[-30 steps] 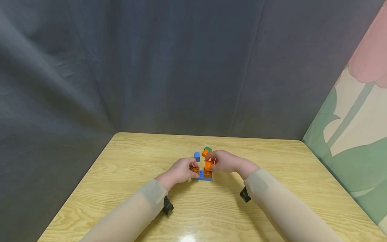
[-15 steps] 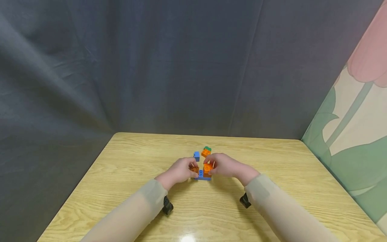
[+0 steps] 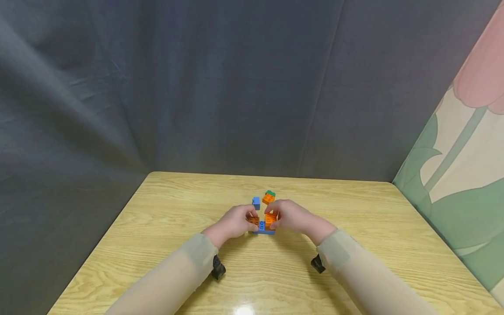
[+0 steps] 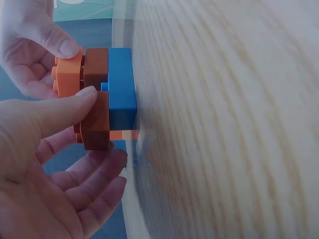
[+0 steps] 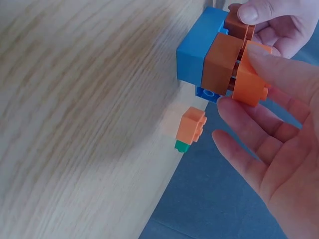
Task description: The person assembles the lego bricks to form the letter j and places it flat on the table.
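A long blue building brick (image 4: pixel 122 89) lies on the table, bearing a brown brick at each end. My left hand (image 3: pixel 236 222) pinches the left brown brick (image 4: pixel 96 124) between thumb and fingers. Over the right brown brick (image 5: pixel 219 62), my right hand (image 3: pixel 293 215) holds an orange brick (image 5: pixel 250 79), thumb on its near side. A thin gap shows between that orange brick and the brown one under it in both wrist views. Blue studs (image 3: pixel 261 225) show between the two brown bricks.
Behind the build stand a loose blue brick (image 3: pixel 256 203), a second orange brick (image 3: pixel 268 199) and a green brick (image 3: pixel 270 193). A dark curtain (image 3: pixel 244 87) hangs beyond the wooden table (image 3: pixel 189 192); a flower-patterned cloth (image 3: pixel 464 166) is at right.
My right hand has brought the orange brick down and slightly left, onto the top of the right brown brick. The left hand has kept its hold in place.
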`<state>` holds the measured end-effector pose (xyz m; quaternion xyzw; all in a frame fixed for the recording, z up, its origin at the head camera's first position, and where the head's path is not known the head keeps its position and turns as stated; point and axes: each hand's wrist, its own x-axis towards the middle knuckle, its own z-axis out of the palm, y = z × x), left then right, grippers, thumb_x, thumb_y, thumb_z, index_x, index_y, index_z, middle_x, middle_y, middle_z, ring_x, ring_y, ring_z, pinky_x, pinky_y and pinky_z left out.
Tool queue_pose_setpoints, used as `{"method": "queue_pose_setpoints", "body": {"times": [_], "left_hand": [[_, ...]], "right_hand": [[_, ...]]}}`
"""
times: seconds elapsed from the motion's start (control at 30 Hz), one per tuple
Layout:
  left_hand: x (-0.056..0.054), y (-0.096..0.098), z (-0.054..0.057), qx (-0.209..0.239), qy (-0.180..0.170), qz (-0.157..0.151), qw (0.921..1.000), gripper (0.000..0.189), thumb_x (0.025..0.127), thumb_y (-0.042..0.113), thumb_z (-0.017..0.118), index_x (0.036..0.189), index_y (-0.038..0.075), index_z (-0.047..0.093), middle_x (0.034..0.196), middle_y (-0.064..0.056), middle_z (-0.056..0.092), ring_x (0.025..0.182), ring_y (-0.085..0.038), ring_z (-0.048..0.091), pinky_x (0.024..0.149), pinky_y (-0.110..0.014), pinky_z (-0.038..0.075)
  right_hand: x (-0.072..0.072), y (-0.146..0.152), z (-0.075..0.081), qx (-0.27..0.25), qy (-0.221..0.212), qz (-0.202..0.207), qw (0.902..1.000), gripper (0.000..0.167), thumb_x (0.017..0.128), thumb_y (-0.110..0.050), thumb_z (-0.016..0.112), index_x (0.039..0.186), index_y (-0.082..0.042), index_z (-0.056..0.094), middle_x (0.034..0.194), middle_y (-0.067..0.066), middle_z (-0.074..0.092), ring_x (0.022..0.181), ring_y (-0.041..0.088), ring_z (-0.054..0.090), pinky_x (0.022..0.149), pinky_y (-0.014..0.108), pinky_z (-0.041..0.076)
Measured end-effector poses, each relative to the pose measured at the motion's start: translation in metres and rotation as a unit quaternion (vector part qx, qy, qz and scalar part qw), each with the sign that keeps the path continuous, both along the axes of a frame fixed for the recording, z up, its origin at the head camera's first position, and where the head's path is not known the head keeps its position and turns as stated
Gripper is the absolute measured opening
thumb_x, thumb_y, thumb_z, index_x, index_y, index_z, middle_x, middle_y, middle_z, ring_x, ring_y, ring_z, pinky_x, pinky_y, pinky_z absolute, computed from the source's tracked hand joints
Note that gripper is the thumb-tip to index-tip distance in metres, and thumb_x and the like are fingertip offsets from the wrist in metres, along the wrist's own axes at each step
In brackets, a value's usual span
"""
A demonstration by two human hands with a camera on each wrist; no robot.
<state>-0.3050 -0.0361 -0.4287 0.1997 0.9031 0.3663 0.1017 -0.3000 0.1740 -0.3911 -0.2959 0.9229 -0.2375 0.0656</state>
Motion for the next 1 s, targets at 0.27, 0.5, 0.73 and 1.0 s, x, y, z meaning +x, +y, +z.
{"method": "queue_pose_setpoints", "body": {"times": [0.27,0.5,0.73,1.0], "left_hand": [[0.0002,0.0003,-0.0011,0.001,0.0,0.0,1.0,0.02,0.086,0.016,0.079,0.098,0.018,0.063,0.095,0.002,0.062,0.084,-0.018,0.056,0.076,-0.035,0.048],[0.0003,0.0,-0.0008,-0.002,0.001,0.002,1.0,0.02,0.086,0.016,0.079,0.097,0.018,0.063,0.095,0.003,0.061,0.084,-0.018,0.056,0.076,-0.035,0.047],[0.0009,0.0004,0.0007,-0.002,0.001,0.004,1.0,0.02,0.086,0.017,0.079,0.098,0.018,0.063,0.097,0.002,0.061,0.083,-0.018,0.055,0.074,-0.035,0.047],[0.0008,0.0014,-0.0008,0.003,0.001,0.004,1.0,0.021,0.086,0.017,0.079,0.098,0.019,0.063,0.095,0.003,0.061,0.083,-0.019,0.055,0.075,-0.036,0.047]], "right_hand": [[0.0018,-0.0013,0.0001,0.007,0.01,-0.012,0.9999,0.035,0.078,-0.004,0.083,0.11,-0.006,0.07,0.094,0.002,0.065,0.081,0.019,0.058,0.074,0.036,0.051],[0.0015,-0.0004,0.0002,0.008,0.005,-0.013,0.9999,0.035,0.079,-0.005,0.083,0.111,-0.006,0.071,0.095,0.001,0.066,0.081,0.018,0.058,0.073,0.034,0.051],[0.0021,-0.0013,-0.0013,0.026,0.011,-0.014,0.9995,0.034,0.082,-0.005,0.08,0.114,-0.004,0.07,0.096,-0.002,0.067,0.077,0.015,0.055,0.074,0.034,0.049],[0.0047,-0.0014,-0.0036,0.028,0.017,-0.024,0.9992,0.034,0.083,-0.005,0.079,0.115,-0.004,0.069,0.095,-0.001,0.067,0.076,0.014,0.056,0.073,0.033,0.05]]}}
